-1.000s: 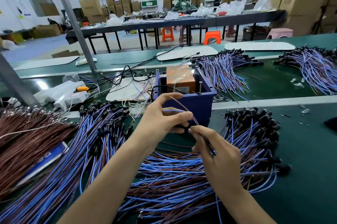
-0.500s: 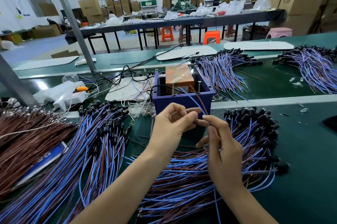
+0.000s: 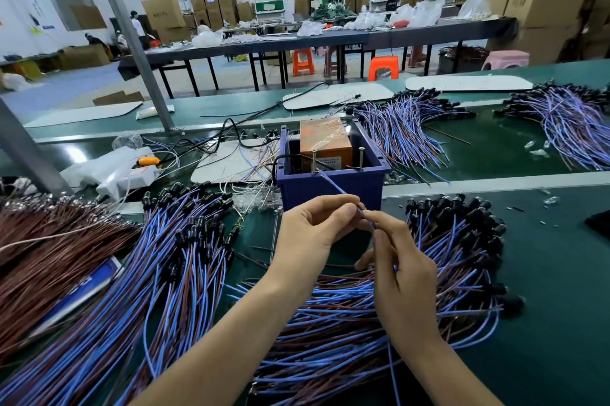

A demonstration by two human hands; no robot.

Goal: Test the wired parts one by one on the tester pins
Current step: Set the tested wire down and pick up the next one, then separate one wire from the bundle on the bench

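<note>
in front of the blue tester box on the green table: left hand and right hand, fingertips meeting, both pinching one blue wire; wire slants up from the hands, its end near the foot of the left pin; heap of wired parts beneath both hands

Seen from a head-worn camera, a worker's bare left hand and bare right hand sit at the centre of the frame. The bare left forearm comes in from 7 o'clock and the bare right forearm from 5 o'clock, both uncovered from the wrist to the frame's lower edge. The fingers are slender. The left thumb has a short, plain nail. Knuckle creases line the back of the right hand.
</note>
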